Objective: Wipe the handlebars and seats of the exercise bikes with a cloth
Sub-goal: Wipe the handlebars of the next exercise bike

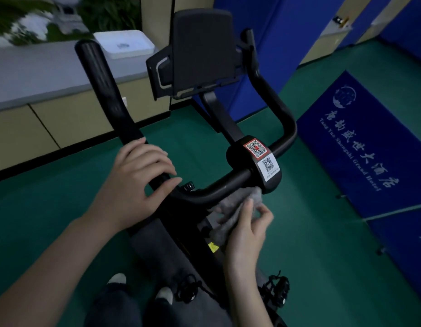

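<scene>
1. Grey cloth bunched up against the underside of the black handlebar, just below the centre clamp, touching the bar.
2. Right hand grips the cloth, fingers curled round it, thumb pinching the top fold; cloth tail hangs down behind the hand toward the bike frame.
3. Left hand rests on the left bend of the handlebar, fingers draped loosely over the bar, not wrapped tight; thumb side hidden, so a full grip can't be confirmed, reads as relaxed.
4. Handlebar runs from left horn up-left, across the centre, to right loop curving up behind the console.
5. Centre clamp carries two QR stickers, one red-bordered, one white.
6. Console screen stands above the clamp on its post, back facing the camera, tilted.
7. Small black knob just right of the left fingertips.
8. Pedals at bottom; the person's white shoes and dark trousers beside them.
9. Green floor; blue mat with white lettering to the right.
10. Grey counter at far left, white box on its right end.
</scene>
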### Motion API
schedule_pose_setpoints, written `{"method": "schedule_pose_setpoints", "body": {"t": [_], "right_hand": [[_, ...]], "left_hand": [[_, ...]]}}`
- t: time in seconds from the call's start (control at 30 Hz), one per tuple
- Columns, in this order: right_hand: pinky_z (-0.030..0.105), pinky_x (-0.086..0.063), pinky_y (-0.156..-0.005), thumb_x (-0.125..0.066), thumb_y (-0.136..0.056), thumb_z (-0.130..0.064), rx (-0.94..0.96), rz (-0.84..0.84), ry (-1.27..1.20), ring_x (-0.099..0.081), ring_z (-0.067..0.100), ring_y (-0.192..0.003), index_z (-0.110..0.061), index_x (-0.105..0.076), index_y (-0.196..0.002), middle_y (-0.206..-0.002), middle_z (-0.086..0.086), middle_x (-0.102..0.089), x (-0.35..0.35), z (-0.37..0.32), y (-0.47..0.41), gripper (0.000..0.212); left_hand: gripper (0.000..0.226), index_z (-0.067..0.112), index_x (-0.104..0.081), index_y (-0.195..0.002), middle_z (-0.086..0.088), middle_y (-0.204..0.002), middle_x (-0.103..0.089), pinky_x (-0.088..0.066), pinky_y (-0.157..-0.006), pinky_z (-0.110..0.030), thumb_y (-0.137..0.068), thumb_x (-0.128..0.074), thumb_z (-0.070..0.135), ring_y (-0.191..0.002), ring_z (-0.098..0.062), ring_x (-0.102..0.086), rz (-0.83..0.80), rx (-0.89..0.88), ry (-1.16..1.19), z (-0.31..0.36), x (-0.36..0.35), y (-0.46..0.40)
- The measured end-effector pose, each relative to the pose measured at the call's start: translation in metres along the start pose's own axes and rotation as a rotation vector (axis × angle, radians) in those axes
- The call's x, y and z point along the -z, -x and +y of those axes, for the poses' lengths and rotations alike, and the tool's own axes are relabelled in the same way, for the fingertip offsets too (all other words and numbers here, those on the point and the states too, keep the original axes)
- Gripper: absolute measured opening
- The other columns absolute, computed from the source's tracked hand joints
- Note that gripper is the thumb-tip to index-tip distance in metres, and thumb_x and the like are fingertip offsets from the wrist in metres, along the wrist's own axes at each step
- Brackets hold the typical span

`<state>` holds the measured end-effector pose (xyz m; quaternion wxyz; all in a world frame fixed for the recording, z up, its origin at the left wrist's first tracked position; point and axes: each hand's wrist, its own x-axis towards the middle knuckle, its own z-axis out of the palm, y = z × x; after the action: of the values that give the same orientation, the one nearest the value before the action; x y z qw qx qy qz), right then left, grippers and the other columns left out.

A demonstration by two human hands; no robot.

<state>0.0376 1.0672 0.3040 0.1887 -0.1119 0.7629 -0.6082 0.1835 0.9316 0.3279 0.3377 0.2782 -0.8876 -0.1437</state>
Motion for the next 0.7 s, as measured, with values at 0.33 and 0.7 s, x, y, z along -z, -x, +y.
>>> {"method": "schedule_pose_setpoints", "body": {"t": [0.33,0.7], "right_hand": [[0.037,-0.036,-0.093,-0.064,-0.09,-0.011,0.926,-0.257,0.722,-0.05,0.026,-0.109,-0.005,-0.064,-0.107,-0.102,0.003,-0.066,-0.001,-0.057,-0.052,0.019],[0.03,-0.039,-0.086,-0.055,-0.097,-0.021,0.914,-0.821,0.937,-0.052,0.019,-0.093,-0.012,-0.066,-0.102,-0.089,0.002,-0.065,-0.012,-0.083,-0.046,0.016]], "left_hand": [[0.037,0.019,-0.07,-0.085,0.009,-0.09,-0.064,-0.019,-0.114,-0.032,-0.091,-0.049,0.048,-0.1,-0.012,-0.055,-0.046,0.009,-0.003,-0.003,0.004,-0.001],[0.033,0.019,-0.068,-0.083,0.01,-0.087,-0.062,-0.018,-0.113,-0.031,-0.091,-0.05,0.046,-0.098,-0.012,-0.055,-0.045,-0.004,0.022,-0.005,0.004,-0.001]]}}
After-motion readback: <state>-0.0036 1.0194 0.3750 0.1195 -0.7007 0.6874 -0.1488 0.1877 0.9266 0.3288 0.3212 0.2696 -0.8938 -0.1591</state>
